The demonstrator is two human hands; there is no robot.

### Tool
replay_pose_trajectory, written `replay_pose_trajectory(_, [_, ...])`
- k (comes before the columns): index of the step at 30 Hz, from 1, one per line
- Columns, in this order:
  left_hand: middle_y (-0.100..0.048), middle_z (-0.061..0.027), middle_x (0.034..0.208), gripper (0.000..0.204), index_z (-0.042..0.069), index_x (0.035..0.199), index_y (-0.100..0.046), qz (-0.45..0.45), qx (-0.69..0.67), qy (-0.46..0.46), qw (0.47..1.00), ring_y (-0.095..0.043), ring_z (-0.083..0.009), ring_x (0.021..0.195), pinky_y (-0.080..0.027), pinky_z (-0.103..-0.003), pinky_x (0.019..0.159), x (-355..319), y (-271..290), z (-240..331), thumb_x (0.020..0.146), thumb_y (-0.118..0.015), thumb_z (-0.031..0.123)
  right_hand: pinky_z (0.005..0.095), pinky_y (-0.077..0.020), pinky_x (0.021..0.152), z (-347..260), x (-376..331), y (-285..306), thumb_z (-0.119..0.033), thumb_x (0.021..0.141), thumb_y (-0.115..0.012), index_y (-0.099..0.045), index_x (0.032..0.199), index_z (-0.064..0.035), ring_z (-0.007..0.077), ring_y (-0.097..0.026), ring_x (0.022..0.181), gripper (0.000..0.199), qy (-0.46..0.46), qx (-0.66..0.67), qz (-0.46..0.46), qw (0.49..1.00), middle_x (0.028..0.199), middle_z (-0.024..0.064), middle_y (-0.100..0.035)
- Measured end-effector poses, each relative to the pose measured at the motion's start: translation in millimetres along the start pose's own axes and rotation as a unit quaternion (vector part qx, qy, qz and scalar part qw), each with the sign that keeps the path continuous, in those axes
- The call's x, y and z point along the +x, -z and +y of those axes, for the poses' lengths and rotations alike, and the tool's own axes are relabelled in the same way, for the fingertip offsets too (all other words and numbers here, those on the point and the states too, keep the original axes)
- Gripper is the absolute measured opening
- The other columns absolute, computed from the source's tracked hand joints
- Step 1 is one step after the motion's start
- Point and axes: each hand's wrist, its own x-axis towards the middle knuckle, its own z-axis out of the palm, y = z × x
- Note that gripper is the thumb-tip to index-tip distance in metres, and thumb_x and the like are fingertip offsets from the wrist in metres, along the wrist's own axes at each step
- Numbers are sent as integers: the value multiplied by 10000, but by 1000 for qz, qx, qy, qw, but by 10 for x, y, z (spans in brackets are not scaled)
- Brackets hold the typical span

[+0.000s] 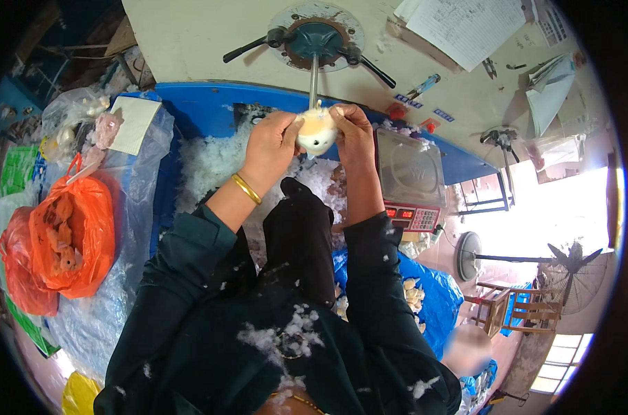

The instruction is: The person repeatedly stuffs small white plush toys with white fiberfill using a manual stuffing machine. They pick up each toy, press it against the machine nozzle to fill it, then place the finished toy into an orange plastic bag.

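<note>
Between my two hands is a small stuffed plush toy (316, 134), cream and pale yellow with a dark eye. My left hand (269, 142), with a gold bangle at its wrist, grips the toy's left side between thumb and fingers. On the other side, the thumb and bent fingers of my right hand (356, 133) pinch its upper right edge. A thin metal tube (314, 79) runs down from a machine's round green flange (317, 40) to the toy's top. Whether the tube enters the toy, I cannot tell.
White stuffing fluff (213, 162) lies below the blue machine edge (189, 104). Right of my hands stands a digital scale (410, 169). Orange bags (96, 187) of plush pieces are at left; a blue bag (438, 290) with cream pieces is at lower right, near a person (468, 351).
</note>
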Motion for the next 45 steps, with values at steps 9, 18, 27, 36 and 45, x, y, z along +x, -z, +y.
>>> replay_pose_trajectory(9, [-585, -185, 775, 76, 10, 840, -598, -3, 200, -140, 970, -581, -367, 761, -464, -426, 655, -21, 175, -142, 833, -555, 73, 189, -271, 504, -1, -429, -180, -50, 814, -669, -629, 867, -67, 28, -391, 586, 68, 52, -96, 65, 992, 730, -46, -531])
replay_pose_trajectory(18, [-664, -129, 898, 147, 46, 950, -672, 50, 283, -32, 957, -641, -258, 820, -522, -329, 736, -554, 1527, -286, 853, -569, 85, 203, -338, 538, -392, -1067, 926, -60, 807, -644, -561, 851, -61, 65, -442, 646, 94, -53, -321, -32, 945, 786, -24, -496])
replay_pose_trajectory(27, [-647, -230, 925, 452, 46, 1170, -557, 326, 690, 215, 610, -624, -399, 864, -495, -457, 806, -1973, 5476, -969, 740, -621, 170, 315, -490, 525, -1241, -3049, 3612, -181, 830, -619, -618, 934, -30, 232, -596, 584, 184, -501, -598, 152, 607, 790, 104, -638])
replay_pose_trajectory(36, [-636, -196, 1038, 473, 69, 1236, -472, 192, 674, 333, 631, -594, -378, 969, -479, -423, 826, -1893, 5668, -1634, 800, -595, 205, 325, -495, 482, -878, -2652, 3073, -172, 833, -607, -618, 930, -26, 211, -592, 539, 175, -477, -519, 126, 698, 756, 89, -620])
replay_pose_trajectory(45, [-639, -7, 932, 291, 4, 1084, -589, 252, 68, 194, 946, -589, -94, 825, -471, -249, 746, -1516, 4244, -159, 822, -661, 108, 274, -479, 627, -542, -1275, 713, -117, 846, -647, -637, 945, 8, 122, -589, 719, 161, -175, -540, -159, 808, 804, 52, -618])
